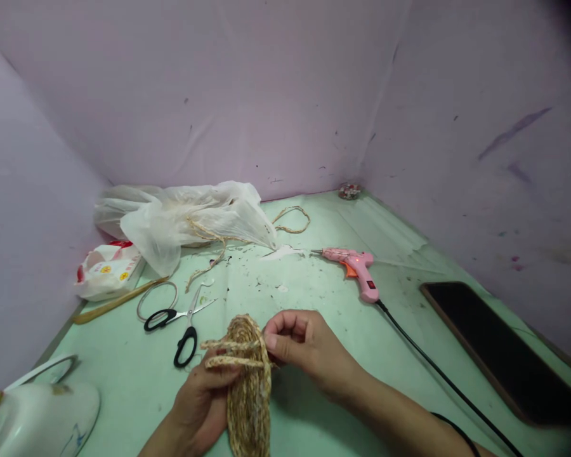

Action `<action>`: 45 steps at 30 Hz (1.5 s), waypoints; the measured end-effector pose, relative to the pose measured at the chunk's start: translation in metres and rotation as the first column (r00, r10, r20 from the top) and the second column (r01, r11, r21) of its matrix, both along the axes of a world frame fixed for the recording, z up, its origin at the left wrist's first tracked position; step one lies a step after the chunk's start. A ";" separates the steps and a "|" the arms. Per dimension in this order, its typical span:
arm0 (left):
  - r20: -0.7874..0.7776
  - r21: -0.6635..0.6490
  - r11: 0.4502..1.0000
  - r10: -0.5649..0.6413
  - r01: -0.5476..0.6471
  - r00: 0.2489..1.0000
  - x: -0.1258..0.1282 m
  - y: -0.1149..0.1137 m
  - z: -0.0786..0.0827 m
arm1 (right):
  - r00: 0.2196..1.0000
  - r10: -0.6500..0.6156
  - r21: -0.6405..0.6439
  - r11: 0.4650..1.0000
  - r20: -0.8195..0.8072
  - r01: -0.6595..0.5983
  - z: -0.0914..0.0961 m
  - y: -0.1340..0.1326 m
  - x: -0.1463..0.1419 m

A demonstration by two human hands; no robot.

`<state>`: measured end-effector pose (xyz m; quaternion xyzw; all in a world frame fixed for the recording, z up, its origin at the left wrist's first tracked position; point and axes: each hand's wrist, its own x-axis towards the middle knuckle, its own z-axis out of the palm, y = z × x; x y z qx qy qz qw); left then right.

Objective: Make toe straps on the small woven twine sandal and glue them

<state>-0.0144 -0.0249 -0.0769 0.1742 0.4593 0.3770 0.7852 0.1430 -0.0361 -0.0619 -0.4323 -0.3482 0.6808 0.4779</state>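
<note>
A long oval sole (pixel 249 406) of coiled, braided straw is held tilted upright near the table's front edge. Two short pieces of straw braid (pixel 233 362) lie across its upper part, their ends sticking out to the left. My left hand (pixel 202 400) grips the sole from the left, thumb in front by the lower braid and fingers behind. At the right edge, my right hand (pixel 307 349) is closed, thumb and forefinger pinching beside the braid ends. What exactly lies between those fingertips is mostly hidden. Black-handled scissors (pixel 186 320) lie spread just beyond my left hand.
A pink glue gun (pixel 354 266) lies right of centre, its black cord running toward me. Farther right is a phone (pixel 495 349). A white plastic bag (pixel 195 212), loose straw braid (pixel 292 219), a tissue pack (pixel 109 270) and a white bowl (pixel 52 416) occupy the left and back.
</note>
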 end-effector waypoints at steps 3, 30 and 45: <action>0.038 0.014 0.997 -0.078 0.077 0.996 0.000 -0.003 -0.004 | 0.983 0.008 0.053 0.998 0.184 -0.018 0.003 -0.003 -0.002; -0.033 0.091 0.996 -0.002 0.005 0.999 0.005 -0.007 -0.005 | 0.881 -0.095 0.259 0.965 0.464 -0.032 0.006 -0.003 0.006; -0.075 0.163 0.986 0.060 -0.047 0.995 0.008 -0.012 -0.012 | 0.664 -0.330 0.441 0.897 0.671 0.000 -0.009 -0.015 -0.011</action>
